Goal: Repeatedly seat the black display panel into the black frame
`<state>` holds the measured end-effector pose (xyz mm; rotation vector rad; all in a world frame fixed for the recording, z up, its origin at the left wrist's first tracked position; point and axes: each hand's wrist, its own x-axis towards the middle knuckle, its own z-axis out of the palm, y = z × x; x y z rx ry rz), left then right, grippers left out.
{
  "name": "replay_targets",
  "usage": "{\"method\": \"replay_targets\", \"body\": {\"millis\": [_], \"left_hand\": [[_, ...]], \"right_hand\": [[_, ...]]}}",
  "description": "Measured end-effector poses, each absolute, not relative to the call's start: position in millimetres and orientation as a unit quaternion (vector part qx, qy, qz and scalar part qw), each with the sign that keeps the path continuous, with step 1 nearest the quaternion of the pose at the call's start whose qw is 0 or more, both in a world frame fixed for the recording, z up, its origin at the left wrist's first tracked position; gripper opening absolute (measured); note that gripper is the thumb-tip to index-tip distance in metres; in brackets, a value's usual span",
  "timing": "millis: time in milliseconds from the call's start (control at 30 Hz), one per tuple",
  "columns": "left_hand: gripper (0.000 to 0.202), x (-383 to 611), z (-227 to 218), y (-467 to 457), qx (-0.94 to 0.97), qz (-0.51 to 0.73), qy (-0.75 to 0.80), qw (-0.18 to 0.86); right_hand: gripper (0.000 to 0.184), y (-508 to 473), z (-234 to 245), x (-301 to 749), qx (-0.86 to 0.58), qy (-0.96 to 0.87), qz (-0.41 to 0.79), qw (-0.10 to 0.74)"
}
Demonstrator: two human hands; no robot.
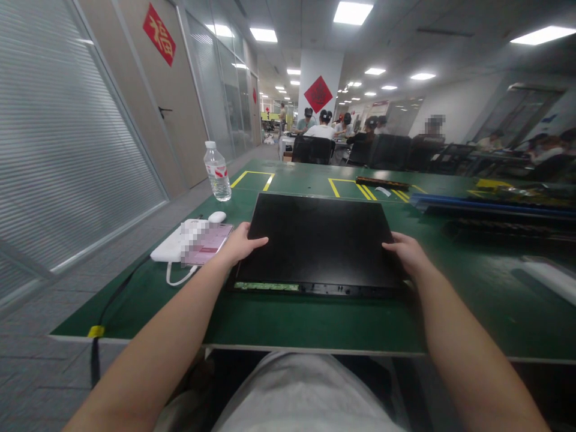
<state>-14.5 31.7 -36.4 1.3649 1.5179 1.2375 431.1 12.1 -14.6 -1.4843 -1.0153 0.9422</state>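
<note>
At one green table (324, 324): left hand (239, 245), right hand (408, 253), both pinching one black panel (319, 243).

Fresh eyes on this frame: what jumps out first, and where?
The dark flat panel, mid-frame over the green table, with the left hand and right hand holding its sides. Then the green strip along its near edge, at left. Beyond, the red diamond on the pillar; at far left, the clear bottle.

open-plan ofc, glass partns (228, 90), blk chairs (314, 150)
</note>
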Motion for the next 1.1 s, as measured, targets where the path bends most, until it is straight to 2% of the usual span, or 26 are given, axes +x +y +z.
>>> {"method": "replay_targets", "body": {"millis": [200,400,700,833,967,1100], "left_hand": [[0.066,-14.4,-36.2,32.2,0.541,0.483,0.588,0.357],[0.063,-13.1,-31.9,29.3,0.542,0.46,0.601,0.364],[0.042,-4.9,-13.5,19.5,0.511,0.447,0.63,0.377],[0.029,-0.7,-0.2,14.9,0.453,0.454,0.623,0.449],[0.036,-3.4,9.0,15.0,0.378,0.474,0.607,0.515],[0.039,-18.5,6.8,23.5,0.415,0.468,0.593,0.508]], "right_hand": [[0.03,16.3,-17.1,438.1,-0.644,-0.425,0.338,0.539],[0.031,20.6,-19.2,448.9,-0.643,-0.369,0.35,0.573],[0.014,17.0,-15.8,442.6,-0.645,-0.408,0.354,0.54],[0.013,16.6,-14.4,442.8,-0.65,-0.43,0.345,0.523],[0.016,14.8,-12.4,441.2,-0.66,-0.435,0.334,0.513],[0.017,12.9,-10.7,436.4,-0.649,-0.435,0.354,0.515]]}}
